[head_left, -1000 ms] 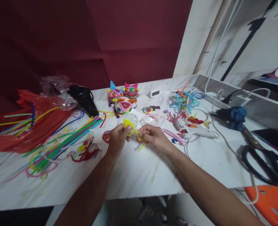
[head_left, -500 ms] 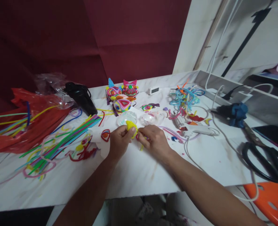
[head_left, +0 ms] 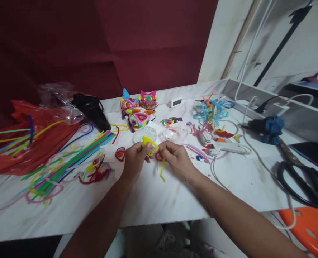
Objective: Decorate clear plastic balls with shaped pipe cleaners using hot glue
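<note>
We look down on a person's two bare hands above a pale, marbled table [head_left: 153, 204]. We find the left hand [head_left: 135, 157] pinching a yellow fuzzy piece [head_left: 146, 140] between thumb and fingers, its pointed end upward. The right hand [head_left: 177, 157] stands just beside it, thumb and forefinger pressed together on a yellow strand [head_left: 162, 171], whose bent free end hangs below; the other fingers are curled in. The yellow piece is thus held between the hands, just in front of two clear plastic shells [head_left: 145, 134], [head_left: 172, 134]. A red eye-shaped piece [head_left: 120, 154] lies near the left hand, and we note some red material [head_left: 157, 156] partly hidden by the right fingers. Behind the shells we see three colourful animal heads [head_left: 129, 104], [head_left: 148, 101], [head_left: 139, 119], grouped closely, with a small white display [head_left: 176, 103] to their right. On the left we observe a bundle of coloured stems [head_left: 76, 163], a red plastic bag [head_left: 53, 145] and a leaning black bottle [head_left: 93, 113]. On the right lie a tangle of blue strands [head_left: 214, 110], a white glue gun [head_left: 227, 147] and, near the table's edge, large black-handled scissors [head_left: 293, 164]
</note>
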Motion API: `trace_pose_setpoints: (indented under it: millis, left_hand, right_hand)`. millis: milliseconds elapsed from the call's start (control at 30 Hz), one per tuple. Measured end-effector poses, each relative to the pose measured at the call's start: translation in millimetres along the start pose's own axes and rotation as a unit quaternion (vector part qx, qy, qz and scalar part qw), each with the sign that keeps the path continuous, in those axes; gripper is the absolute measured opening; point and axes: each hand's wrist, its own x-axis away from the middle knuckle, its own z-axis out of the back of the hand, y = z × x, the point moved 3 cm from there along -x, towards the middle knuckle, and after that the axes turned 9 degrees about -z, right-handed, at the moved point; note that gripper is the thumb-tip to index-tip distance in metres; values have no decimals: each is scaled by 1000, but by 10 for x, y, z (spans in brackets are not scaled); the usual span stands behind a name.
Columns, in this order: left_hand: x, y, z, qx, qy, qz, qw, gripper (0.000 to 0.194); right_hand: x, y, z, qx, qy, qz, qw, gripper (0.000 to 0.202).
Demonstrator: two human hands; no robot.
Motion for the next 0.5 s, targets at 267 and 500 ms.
trace_pose_setpoints:
  millis: [267,500]
  left_hand:
    - [9,-15,-44,78,-24,36,996,26]
    - [16,-24,-65,136,-49,55,988,28]
  right_hand:
    - [-6,-42,-88,-200,-81,-81,973,22]
    - [-22,66,-149,-307,-119,-155,931,22]
